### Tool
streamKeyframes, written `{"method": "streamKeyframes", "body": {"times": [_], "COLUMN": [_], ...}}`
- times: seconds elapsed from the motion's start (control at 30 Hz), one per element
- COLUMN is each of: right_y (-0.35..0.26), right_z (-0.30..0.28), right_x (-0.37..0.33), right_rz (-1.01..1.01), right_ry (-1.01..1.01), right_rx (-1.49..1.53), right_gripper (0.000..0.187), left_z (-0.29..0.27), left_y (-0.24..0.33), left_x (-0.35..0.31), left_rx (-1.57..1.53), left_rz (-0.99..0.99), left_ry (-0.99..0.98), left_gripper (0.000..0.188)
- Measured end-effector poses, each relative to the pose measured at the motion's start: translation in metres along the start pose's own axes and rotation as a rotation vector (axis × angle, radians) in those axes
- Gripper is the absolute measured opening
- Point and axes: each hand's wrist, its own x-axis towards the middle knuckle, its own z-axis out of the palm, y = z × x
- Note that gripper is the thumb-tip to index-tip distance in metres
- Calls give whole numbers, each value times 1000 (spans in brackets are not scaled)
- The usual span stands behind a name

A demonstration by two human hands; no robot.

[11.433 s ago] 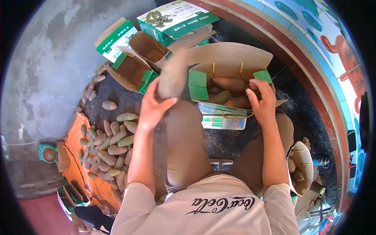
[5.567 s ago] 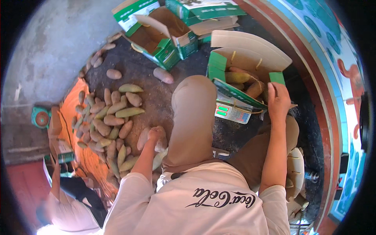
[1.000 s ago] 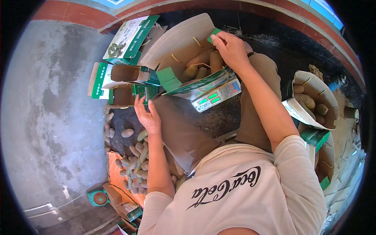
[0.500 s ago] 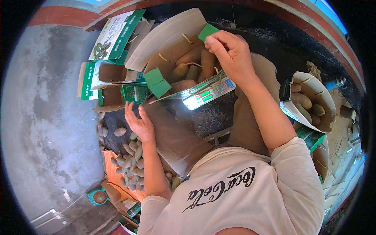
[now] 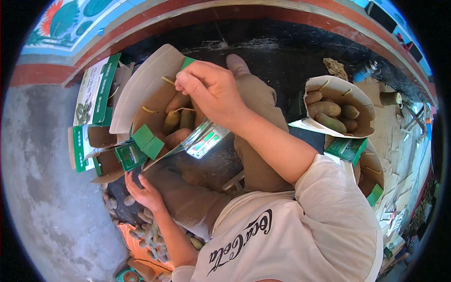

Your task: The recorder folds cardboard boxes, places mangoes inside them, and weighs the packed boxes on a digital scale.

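Between my knees stands an open carton (image 5: 138, 87) with tall cardboard flaps and rope handles. Long brown and greenish tubers (image 5: 172, 122) lie inside it. My right hand (image 5: 211, 91) is over the carton's far right side, thumb and fingers pinched, by a green corner flap (image 5: 188, 62) partly behind it. What the pinch holds, if anything, is hidden. Lower left, my left hand (image 5: 144, 192) has its fingers spread, close to the carton's near left side and a second green carton (image 5: 130, 156). A scale (image 5: 206, 142) with lit green displays shows at the carton's near side.
Another open carton of tubers (image 5: 326, 109) stands at the right, above a green-sided carton (image 5: 346, 150). White-and-green cartons (image 5: 97, 89) stack at the left. Loose tubers (image 5: 152, 235) lie on orange sheeting (image 5: 129, 235). A blue container (image 5: 364, 74) stands at the far right.
My view has turned, so the carton and both hands appear farther left and lower. The right hand stays by the green corner flap, still pinched; the left stays open beside the carton.
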Motion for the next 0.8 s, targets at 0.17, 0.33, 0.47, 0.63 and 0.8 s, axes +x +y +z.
{"method": "streamKeyframes", "body": {"times": [0.17, 0.33, 0.47, 0.63, 0.8], "right_y": [-10, -2, 31, 90, 114], "right_z": [-15, -66, -140, -214, -209], "right_x": [6, 7, -19, -103, -133], "right_rz": [-78, -77, -51, 277, 119], "right_ry": [36, 152, 139, 33, -202], "right_rx": [-78, -265, -815, -1104, -1263], "right_gripper": [16, 14, 14, 12, 16], "left_z": [2, 5, 7, 10, 6], "left_y": [2, 1, -5, -3, -8], "left_x": [3, 4, 5, 6, 1], "left_rx": [29, 59, 99, 62, 50], "left_rz": [33, 71, 106, 122, 92], "left_ry": [2, -26, 17, 47, 24], "left_gripper": [34, 34, 35, 35, 34]}}
